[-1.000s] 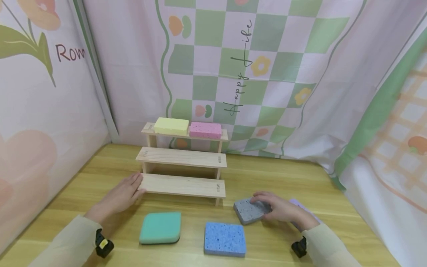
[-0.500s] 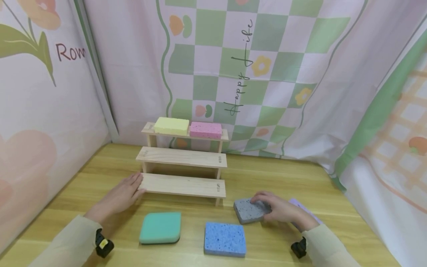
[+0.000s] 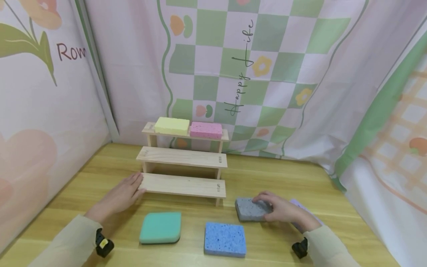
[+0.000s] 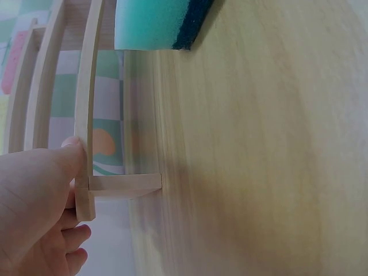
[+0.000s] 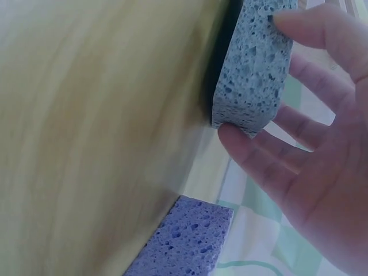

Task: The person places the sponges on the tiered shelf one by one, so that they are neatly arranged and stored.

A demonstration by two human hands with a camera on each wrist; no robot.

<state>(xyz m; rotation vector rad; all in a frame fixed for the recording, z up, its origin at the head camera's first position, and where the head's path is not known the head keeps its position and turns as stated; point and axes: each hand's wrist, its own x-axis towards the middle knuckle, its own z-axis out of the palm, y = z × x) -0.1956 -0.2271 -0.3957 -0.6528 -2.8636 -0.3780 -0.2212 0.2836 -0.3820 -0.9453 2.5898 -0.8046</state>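
My left hand [image 3: 120, 193] holds the left end of the lowest step of a three-tier wooden shelf [image 3: 181, 185]. The left wrist view has the thumb on that board's front edge and the fingers behind it. To the right of the shelf, my right hand [image 3: 283, 210] grips a grey sponge [image 3: 247, 211] low over the table. Thumb and fingers span the sponge in the right wrist view, where its dark underside [image 5: 221, 63] shows. A purple sponge [image 5: 184, 236] lies close by, partly hidden by the right forearm in the head view.
On the top tier sit a yellow sponge [image 3: 171, 126] and a pink sponge [image 3: 206, 129]. Nearer me on the table [image 3: 190, 211] lie a teal sponge [image 3: 161, 227] with a dark base and a blue sponge [image 3: 225, 238]. Patterned curtains [image 3: 133, 74] stand behind and at the sides.
The grey sponge has turned slightly and shifted a little to the right in my right hand. My left hand stays on the shelf.
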